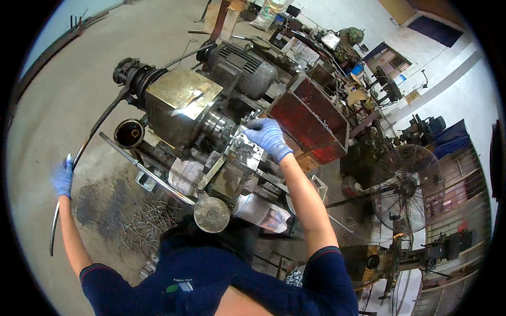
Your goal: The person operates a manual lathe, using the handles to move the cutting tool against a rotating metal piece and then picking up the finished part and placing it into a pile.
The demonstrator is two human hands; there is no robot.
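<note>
Nearest me, just this side of the lathe (184, 105), a round metal handwheel (211, 214) faces up, and a clear plastic bottle (262, 211) lies on its side just beside it. Left of the lathe, short metal offcuts (139, 218) are scattered on the floor (42, 131).

My left hand (62, 177), in a blue glove, is out well to the left of the lathe, fingers wrapped around a long thin metal rod (79, 158). The rod's long axis runs from its free end low by my left forearm, up past my hand, toward the back end of the lathe's headstock; it looks bowed.

My right hand (268, 138), also gloved in blue, rests on the shiny tool block (243, 147) just right of the lathe's chuck (217, 126), fingers curled down over its top edge.

Beyond the lathe sits a grey electric motor (240, 66), and to its right a red open metal bin (311, 118). Further right stands a wire-caged floor fan (408, 187).
</note>
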